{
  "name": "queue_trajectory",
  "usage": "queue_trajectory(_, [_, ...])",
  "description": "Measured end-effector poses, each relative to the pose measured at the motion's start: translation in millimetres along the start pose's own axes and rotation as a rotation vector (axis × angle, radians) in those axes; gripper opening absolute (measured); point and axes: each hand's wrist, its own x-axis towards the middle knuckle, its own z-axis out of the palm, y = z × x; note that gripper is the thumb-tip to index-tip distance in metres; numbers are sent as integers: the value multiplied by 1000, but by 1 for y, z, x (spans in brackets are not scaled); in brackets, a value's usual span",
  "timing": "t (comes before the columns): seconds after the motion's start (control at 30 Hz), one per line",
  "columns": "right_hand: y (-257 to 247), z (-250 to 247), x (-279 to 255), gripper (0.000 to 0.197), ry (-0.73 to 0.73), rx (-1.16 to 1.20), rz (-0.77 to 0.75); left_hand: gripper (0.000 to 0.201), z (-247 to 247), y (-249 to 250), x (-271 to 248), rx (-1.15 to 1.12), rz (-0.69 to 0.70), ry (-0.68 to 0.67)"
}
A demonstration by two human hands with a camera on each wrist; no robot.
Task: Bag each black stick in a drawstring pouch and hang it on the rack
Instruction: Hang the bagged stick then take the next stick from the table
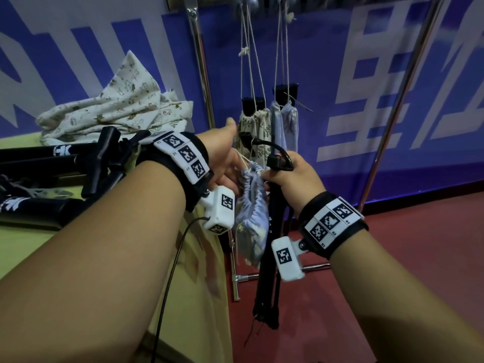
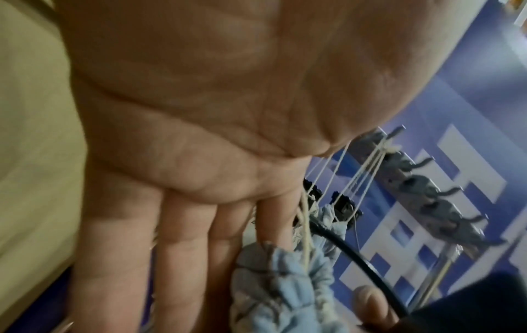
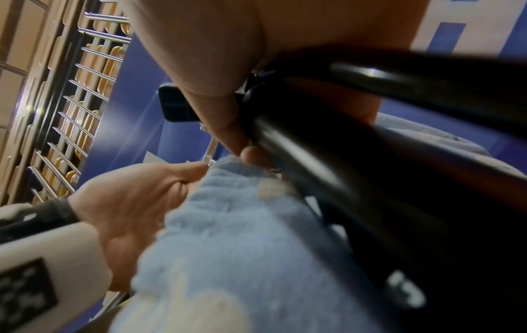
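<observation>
The right hand (image 1: 293,179) is nearest, its grip curled tight around the upper part of a black stick (image 1: 269,247) that hangs almost upright, its lower end near the red floor (image 1: 366,297). A thin black strap loop (image 1: 281,153) arches over the top of that fist. Just to its left, touching the stick, hangs a pale blue drawstring pouch (image 1: 252,218), bunched and gathered at its mouth, beside the stick's upper part. The right thumb presses the pouch's gathered edge against the stick. The left hand (image 1: 225,158) is at the pouch mouth with its fingers (image 2: 182,247) straight and spread, the grip apart; a cream cord (image 2: 306,225) from the pouch runs along its index finger.

To the left lies the yellow-green worktop (image 1: 26,258), carrying more black sticks (image 1: 39,163) laid flat and, further back, a heap of printed cloth pouches (image 1: 117,108).

Beyond the hands stands the metal rack (image 1: 201,74). Filled pouches (image 1: 256,127) hang from it by long cords, black stick ends poking out of their tops: a floral one on the left, pale blue ones on the right. Behind everything runs a blue banner (image 1: 392,87) with large white characters.
</observation>
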Motion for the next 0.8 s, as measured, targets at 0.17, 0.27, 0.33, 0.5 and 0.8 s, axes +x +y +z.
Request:
queue_trajectory(0.17, [-1, 1, -1, 35, -9, 27, 16, 70, 1, 2, -12, 57, -6, -63])
queue_trajectory(0.27, [-1, 1, 1, 33, -6, 30, 13, 29, 11, 0, -11, 210, 78, 26])
queue_trajectory(0.33, [-3, 0, 1, 32, -10, 19, 16, 27, 9, -1, -3, 229, 105, 101])
queue_trajectory(0.5, [-7, -3, -2, 32, 7, -99, 3, 23, 7, -1, 0, 331, 134, 288])
queue_trajectory(0.8, [-32, -5, -9, 33, 54, -229, -229, 26, 6, 8, -12, 719, 105, 473])
